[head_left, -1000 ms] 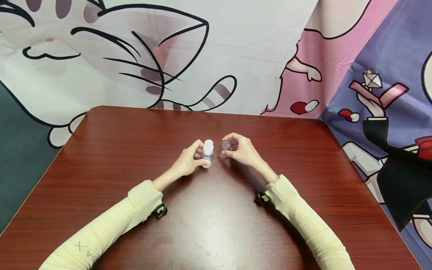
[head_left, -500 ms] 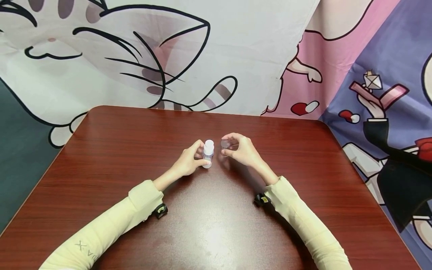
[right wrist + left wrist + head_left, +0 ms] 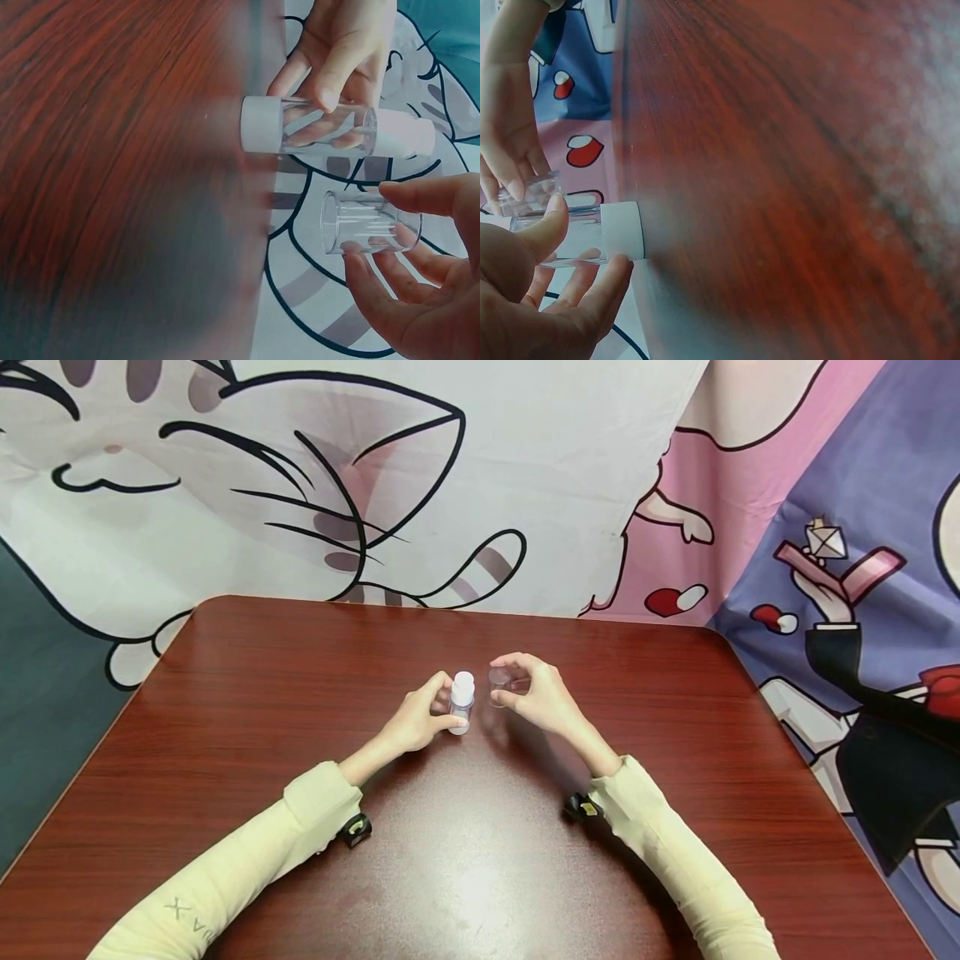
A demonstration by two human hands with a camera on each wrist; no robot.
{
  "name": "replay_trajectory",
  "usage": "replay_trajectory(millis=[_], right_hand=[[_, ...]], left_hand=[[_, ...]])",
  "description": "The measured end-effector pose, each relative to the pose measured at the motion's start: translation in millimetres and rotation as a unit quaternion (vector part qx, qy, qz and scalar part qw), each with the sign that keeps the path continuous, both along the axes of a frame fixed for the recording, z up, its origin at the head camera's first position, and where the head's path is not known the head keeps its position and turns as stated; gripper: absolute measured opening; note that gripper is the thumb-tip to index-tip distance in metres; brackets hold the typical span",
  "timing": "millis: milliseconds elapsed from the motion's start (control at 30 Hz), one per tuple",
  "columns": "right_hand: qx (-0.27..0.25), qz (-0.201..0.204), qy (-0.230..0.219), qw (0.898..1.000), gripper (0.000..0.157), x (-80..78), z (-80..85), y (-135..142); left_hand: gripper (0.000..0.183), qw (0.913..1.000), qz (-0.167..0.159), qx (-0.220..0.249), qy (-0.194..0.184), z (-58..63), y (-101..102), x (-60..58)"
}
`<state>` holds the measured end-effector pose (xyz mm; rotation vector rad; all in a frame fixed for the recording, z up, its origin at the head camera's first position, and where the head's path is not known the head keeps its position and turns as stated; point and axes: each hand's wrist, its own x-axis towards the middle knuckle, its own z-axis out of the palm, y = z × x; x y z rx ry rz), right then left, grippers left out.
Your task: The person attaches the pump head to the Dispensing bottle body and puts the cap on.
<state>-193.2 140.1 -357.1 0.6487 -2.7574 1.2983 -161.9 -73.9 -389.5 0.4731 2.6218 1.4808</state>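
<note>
My left hand (image 3: 417,717) holds a small clear pump bottle (image 3: 461,702) upright on the table, thumb on one side and fingers on the other. The bottle has a white base and a white pump top (image 3: 405,133), seen bare in the right wrist view. Just to its right, my right hand (image 3: 543,697) pinches a clear cylindrical cap (image 3: 371,223) between thumb and fingers, raised off the table. A narrow gap separates cap and bottle in the head view. The left wrist view shows the cap (image 3: 531,196) beyond the bottle's white base (image 3: 622,230).
The reddish-brown wooden table (image 3: 300,668) spreads around both hands, its far edge meeting a cartoon-printed cloth (image 3: 570,485). Light sleeves cover both forearms, and a dark wrist camera (image 3: 356,830) sits on the left wrist, another wrist camera (image 3: 583,807) on the right.
My right hand, with the cap, has shifted very slightly left and up in the head view. The left hand and the bottle hold nearly still.
</note>
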Motion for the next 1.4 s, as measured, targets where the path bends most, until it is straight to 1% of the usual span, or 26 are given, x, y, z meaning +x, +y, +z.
replay_trajectory(millis=[200, 400, 567, 733, 1100, 1300, 1400], right_hand=[[-0.029, 0.003, -0.002, 1.000, 0.037, 5.0, 5.2, -3], [-0.059, -0.004, -0.005, 0.998, 0.037, 6.5, 8.7, -4], [-0.067, -0.004, 0.000, 0.998, 0.035, 8.2, 12.4, -4], [-0.062, -0.007, 0.006, 0.998, 0.032, 10.1, 16.0, -5], [-0.069, -0.003, 0.028, 0.997, 0.029, 12.1, 18.7, -5], [-0.086, -0.001, 0.032, 0.996, 0.028, 14.9, 23.0, -7], [-0.094, -0.001, 0.029, 0.995, 0.026, 26.1, 39.2, -11]], left_hand=[[0.038, 1.0000, 0.001, 0.002, 0.000, 0.7, 0, 0.6], [0.038, 1.0000, 0.001, -0.001, 0.003, -0.1, 0, 0.5], [0.038, 1.0000, 0.001, 0.001, 0.004, -0.9, 0, 0.5], [0.038, 1.0000, 0.002, 0.002, 0.003, -0.7, 0, 0.7], [0.038, 1.0000, 0.006, -0.002, 0.001, 0.3, 2, 0.2], [0.037, 1.0000, 0.002, -0.002, 0.005, -0.7, 2, -0.2], [0.038, 1.0000, 0.002, -0.002, 0.006, -1.1, 2, -0.5]])
